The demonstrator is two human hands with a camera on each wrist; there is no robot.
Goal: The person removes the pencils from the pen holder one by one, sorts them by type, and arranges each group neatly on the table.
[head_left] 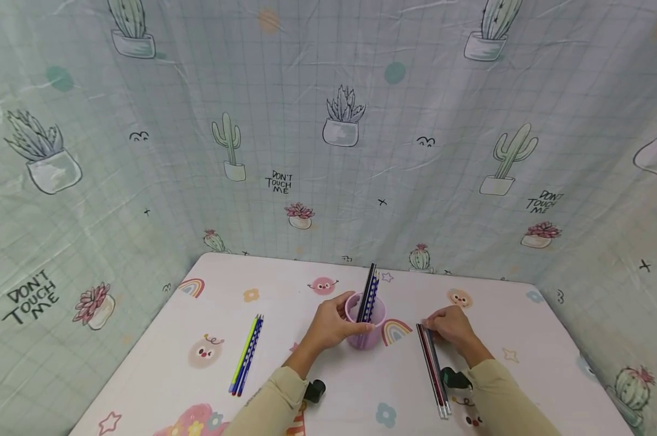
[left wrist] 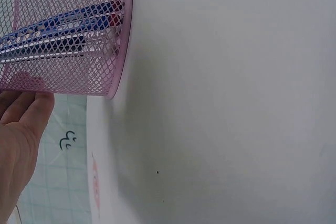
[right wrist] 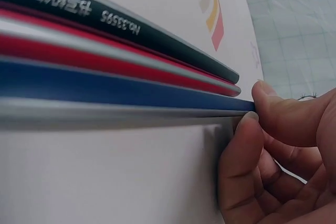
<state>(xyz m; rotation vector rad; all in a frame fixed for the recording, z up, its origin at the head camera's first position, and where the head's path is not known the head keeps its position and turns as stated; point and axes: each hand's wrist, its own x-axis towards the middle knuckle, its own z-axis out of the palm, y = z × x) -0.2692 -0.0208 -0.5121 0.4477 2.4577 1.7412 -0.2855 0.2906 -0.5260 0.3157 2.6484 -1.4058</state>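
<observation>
A pink mesh pencil cup [head_left: 379, 313] stands near the middle of the table, gripped at its side by my left hand [head_left: 328, 324], thumb across the front. Several pencils [head_left: 369, 297], dark and blue-patterned, lean in it; their lower ends show through the mesh in the left wrist view. To the right, my right hand [head_left: 451, 326] pinches the far end of a blue-and-silver pencil [right wrist: 126, 90] between thumb and index finger. Beside that pencil lie a red-and-silver pencil [right wrist: 110, 53] and a dark pencil with white lettering [right wrist: 136, 27], side by side.
Another small group of pencils [head_left: 246, 356], yellow-green and blue, lies at the left of the printed white table [head_left: 372, 387]. A cactus-print cloth [head_left: 328, 175] hangs behind and at both sides. Black wrist devices [head_left: 314, 390] sit at the sleeves.
</observation>
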